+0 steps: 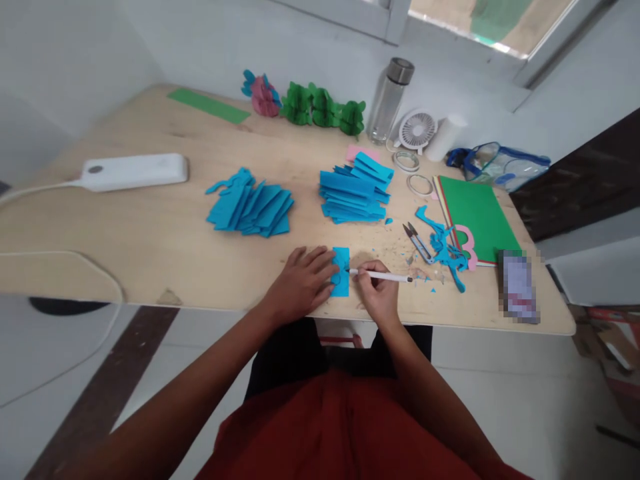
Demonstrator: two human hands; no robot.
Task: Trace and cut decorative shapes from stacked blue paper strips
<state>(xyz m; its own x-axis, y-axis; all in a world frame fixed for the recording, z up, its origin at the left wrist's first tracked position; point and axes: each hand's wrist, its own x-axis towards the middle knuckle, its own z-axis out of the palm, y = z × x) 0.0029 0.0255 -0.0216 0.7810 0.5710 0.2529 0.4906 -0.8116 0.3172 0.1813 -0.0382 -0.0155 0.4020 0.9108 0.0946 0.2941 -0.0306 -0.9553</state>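
Left hand flat open, blue paper partly under, right hand pinching pen; light pressure might let it slip.

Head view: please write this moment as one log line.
left hand: touching blue slip; right hand: holding pen, tip at slip; snips: on table

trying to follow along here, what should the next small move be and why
Probably draw a little more line with the pen: the right hand holds it with its tip at the small blue paper, where a faint curve shows, and the left hand rests its fingertips on the paper's left side.
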